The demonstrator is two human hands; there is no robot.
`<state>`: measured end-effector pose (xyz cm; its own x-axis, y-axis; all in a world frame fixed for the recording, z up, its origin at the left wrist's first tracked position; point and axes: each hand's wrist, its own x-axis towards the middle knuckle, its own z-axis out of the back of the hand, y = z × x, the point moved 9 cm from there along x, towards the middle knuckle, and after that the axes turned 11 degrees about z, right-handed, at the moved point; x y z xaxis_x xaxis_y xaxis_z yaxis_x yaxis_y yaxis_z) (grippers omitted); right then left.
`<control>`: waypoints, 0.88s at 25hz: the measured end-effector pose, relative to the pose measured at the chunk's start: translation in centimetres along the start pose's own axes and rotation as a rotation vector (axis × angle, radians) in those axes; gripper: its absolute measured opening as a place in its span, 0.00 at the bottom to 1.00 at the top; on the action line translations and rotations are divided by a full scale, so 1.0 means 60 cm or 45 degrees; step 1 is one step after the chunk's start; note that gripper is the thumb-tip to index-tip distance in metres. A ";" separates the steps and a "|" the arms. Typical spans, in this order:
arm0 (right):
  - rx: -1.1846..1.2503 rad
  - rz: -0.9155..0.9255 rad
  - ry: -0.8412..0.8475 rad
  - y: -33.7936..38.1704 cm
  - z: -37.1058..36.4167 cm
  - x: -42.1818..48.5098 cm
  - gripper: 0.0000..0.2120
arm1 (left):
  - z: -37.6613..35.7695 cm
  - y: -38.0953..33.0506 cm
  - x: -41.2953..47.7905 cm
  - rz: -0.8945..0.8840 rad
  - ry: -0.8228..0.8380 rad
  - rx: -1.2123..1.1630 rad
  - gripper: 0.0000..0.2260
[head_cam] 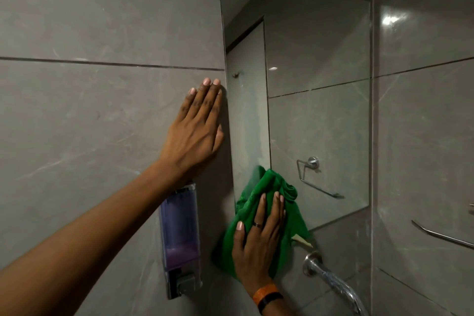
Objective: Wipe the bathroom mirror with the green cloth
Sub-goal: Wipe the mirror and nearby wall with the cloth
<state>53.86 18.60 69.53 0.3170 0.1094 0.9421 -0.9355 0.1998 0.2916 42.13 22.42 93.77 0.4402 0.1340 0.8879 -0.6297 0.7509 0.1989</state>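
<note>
The frameless mirror point(307, 64) hangs on the grey tiled wall and reflects a door, tiles and a towel ring. My right hand point(256, 244) presses the bunched green cloth point(269, 187) flat against the mirror's bottom left corner; the lower part of the cloth overlaps the tile below the glass. A ring sits on one finger and an orange and black band on the wrist. My left hand point(197, 131) rests flat on the tile just left of the mirror's edge, fingers straight and together, holding nothing.
A clear soap dispenser point(179, 241) with purple liquid is fixed to the wall below my left forearm. A chrome spout point(331, 279) juts out under the mirror, just right of my right hand. On the side wall at right is a metal rail point(441, 235).
</note>
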 end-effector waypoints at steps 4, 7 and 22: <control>0.047 -0.107 -0.095 0.025 0.003 0.041 0.33 | 0.007 0.001 0.002 -0.011 -0.016 0.008 0.30; 0.024 -0.175 -0.143 0.043 0.013 0.091 0.34 | 0.009 -0.007 -0.004 -0.049 -0.038 0.019 0.31; 0.068 0.095 -0.318 0.185 0.089 0.488 0.32 | 0.081 0.107 0.035 -0.030 -0.308 0.262 0.29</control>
<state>51.92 18.84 101.25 0.2045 -0.1234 0.9711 -0.9638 0.1481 0.2217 35.92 24.40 98.93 0.3067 -0.0580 0.9500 -0.7483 0.6021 0.2783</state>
